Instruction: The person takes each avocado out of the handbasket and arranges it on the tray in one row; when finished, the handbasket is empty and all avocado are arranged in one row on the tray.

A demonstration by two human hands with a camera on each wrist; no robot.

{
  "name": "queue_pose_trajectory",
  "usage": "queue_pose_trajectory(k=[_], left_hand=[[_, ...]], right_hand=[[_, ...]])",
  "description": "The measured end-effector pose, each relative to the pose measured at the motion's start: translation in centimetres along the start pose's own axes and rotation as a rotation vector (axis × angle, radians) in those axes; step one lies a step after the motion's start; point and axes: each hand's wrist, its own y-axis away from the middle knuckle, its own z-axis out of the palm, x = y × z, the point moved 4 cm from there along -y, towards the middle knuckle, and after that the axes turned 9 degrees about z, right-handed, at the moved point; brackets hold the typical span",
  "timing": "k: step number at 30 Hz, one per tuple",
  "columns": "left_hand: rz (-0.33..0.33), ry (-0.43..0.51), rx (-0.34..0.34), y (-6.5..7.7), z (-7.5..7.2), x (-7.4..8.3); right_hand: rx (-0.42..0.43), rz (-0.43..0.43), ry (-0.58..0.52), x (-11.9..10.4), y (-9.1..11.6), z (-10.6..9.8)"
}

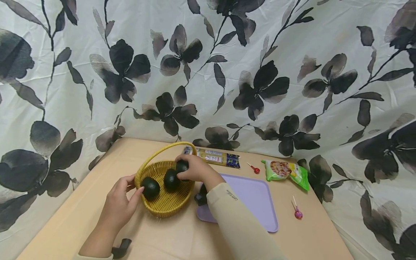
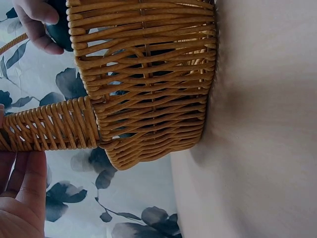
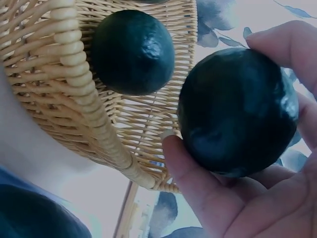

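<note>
Gripping one dark green avocado (image 1: 182,166) in the curled fingers of the right hand (image 1: 195,170), at the far right of the yellow wicker basket (image 1: 165,208), seemingly above its inside; cannot tell whether touching the rim. Pinching the basket's handle (image 2: 49,126) near its left base with the fingers of the left hand (image 1: 118,202). Inside the basket, two loose avocados (image 1: 151,188): one by the left wall, one nearer the middle. Right of the basket, on the counter (image 1: 169,238), a lavender tray (image 1: 253,195) with a further avocado (image 3: 37,215) seemingly on it.

Could knock the middle avocado and set it rolling inside the basket, if lowered too close. Could clip the basket's right rim and drop outside towards the tray, if released too early or gripped loosely on glossy skin. Could tilt the whole basket, by tugging the handle or leaning on the rim.
</note>
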Motion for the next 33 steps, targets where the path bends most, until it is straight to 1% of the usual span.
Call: queue_pose_trajectory(k=[7, 15, 19, 26, 30, 33], left_hand=[[0.006, 0.005, 0.008, 0.0, 0.0, 0.1], [0.002, 0.013, 0.013, 0.2, 0.0, 0.0], [0.005, 0.012, 0.020, 0.2, 0.1, -0.1], [0.012, 0.011, 0.035, 0.2, 0.2, -0.1], [0.017, 0.012, 0.037, 0.1, 0.2, -0.1], [0.017, 0.014, 0.038, 0.0, 0.2, 0.0]], right_hand=[[-0.002, -0.050, -0.003, 0.3, 0.7, -0.5], [-0.015, -0.083, -0.004, 0.7, 1.7, -0.7], [-0.019, -0.067, -0.046, 1.0, 2.0, -0.8], [-0.009, -0.001, -0.120, 2.3, 2.2, -0.9], [0.015, -0.005, -0.160, 3.1, 2.1, -1.1], [0.037, 0.003, -0.170, 3.8, 2.1, -1.2]])
